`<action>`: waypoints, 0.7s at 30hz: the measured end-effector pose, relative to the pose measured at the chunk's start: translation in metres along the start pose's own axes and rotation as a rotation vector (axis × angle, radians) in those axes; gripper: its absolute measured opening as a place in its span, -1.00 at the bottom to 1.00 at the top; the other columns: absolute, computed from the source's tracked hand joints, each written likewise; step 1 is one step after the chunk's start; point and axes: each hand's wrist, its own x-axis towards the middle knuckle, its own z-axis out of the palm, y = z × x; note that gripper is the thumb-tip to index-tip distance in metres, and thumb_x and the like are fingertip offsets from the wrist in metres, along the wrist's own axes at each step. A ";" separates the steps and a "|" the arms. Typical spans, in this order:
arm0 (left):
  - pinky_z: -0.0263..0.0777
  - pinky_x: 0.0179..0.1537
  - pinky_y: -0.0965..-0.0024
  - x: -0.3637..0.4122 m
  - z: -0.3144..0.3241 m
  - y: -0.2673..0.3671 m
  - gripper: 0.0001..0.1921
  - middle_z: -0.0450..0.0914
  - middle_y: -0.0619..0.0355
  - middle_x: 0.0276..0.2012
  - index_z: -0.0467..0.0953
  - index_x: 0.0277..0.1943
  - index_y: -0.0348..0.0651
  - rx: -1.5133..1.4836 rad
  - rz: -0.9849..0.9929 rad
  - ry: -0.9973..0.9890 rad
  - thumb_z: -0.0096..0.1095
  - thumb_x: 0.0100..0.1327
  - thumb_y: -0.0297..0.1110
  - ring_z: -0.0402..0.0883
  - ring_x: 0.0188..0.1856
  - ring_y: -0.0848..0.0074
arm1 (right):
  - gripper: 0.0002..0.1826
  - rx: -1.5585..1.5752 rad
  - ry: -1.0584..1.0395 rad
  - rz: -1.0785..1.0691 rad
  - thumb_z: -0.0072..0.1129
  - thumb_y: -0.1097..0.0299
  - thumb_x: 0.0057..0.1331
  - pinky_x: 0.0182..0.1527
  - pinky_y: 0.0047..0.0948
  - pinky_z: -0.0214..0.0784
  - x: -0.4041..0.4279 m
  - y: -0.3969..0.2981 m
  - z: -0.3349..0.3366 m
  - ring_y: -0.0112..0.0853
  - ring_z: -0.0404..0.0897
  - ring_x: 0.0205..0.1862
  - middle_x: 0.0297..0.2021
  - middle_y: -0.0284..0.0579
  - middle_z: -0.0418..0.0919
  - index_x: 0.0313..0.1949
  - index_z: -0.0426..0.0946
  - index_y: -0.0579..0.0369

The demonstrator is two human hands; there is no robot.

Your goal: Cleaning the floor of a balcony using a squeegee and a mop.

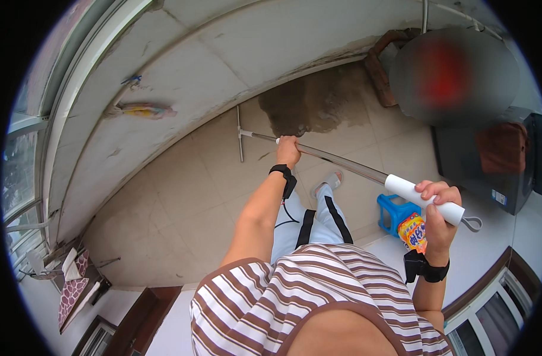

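A long-handled floor squeegee (342, 163) slants across the view, held in both hands. My left hand (288, 151) grips the metal pole partway along, not far from the head. My right hand (440, 209) is wrapped around the white end grip, with a grey hanging loop (472, 223) sticking out beyond it. The thin squeegee head (240, 133) is at the floor near the wall base; I cannot tell whether it touches. Right of the head, a dark wet patch (315, 102) spreads over the tan floor tiles (199, 196).
A blue plastic stool (393, 216) stands at my right, with a bright orange printed packet (413, 233) by it. A dark appliance-like box (480, 164) carries a brown cloth (502, 147). Bags hang on the white wall (199, 66). An ironing board (73, 293) leans at lower left.
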 end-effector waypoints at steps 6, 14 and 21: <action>0.09 0.18 0.17 -0.002 0.037 0.027 -0.90 0.48 -0.11 -0.33 0.45 -0.43 -0.25 -0.101 0.037 -0.026 0.09 -0.09 -0.53 0.38 -0.10 0.06 | -0.82 -0.056 0.048 0.069 -0.14 0.60 -0.08 0.04 -0.19 0.13 -0.018 -0.023 -0.027 -0.27 0.39 -0.17 -0.41 -0.15 0.37 -0.44 0.23 0.04; 0.13 0.15 0.18 0.004 0.051 0.081 -0.90 0.46 -0.10 -0.28 0.45 -0.41 -0.25 -0.198 0.015 -0.090 0.09 -0.06 -0.54 0.34 -0.01 0.03 | -0.84 -0.136 0.103 0.085 -0.08 0.53 -0.06 0.03 -0.23 0.10 -0.031 -0.048 -0.052 -0.29 0.35 -0.18 -0.41 -0.15 0.34 -0.44 0.22 0.03; 0.20 0.08 0.15 0.010 0.069 0.114 -0.88 0.43 -0.08 -0.18 0.45 -0.35 -0.23 -0.202 0.066 -0.148 0.10 -0.01 -0.54 0.25 0.11 -0.03 | -0.82 -0.215 0.145 0.039 0.01 0.46 -0.02 0.02 -0.23 0.09 -0.043 -0.065 -0.069 -0.28 0.34 -0.19 -0.42 -0.15 0.33 -0.43 0.21 0.02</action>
